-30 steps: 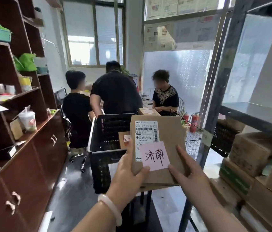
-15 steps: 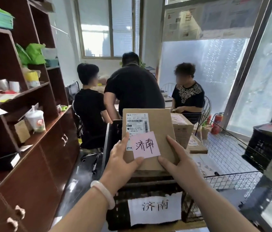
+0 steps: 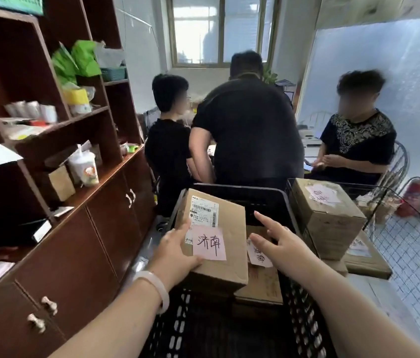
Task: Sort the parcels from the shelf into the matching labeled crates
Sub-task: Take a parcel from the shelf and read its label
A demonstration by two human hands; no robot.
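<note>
Small office, dark cabinets on my left. Nearest: black crate (image 3: 229,329), where my left hand (image 3: 175,251) grips the parcel (image 3: 216,236) by its corner, pink note (image 3: 208,243) up, resting on other boxes; my right hand (image 3: 281,245) hovers apart, fingers spread. Beyond, wire basket (image 3: 410,244) holds sorted parcels. This one looks nearly placed; remaining shelf stock unseen
</note>
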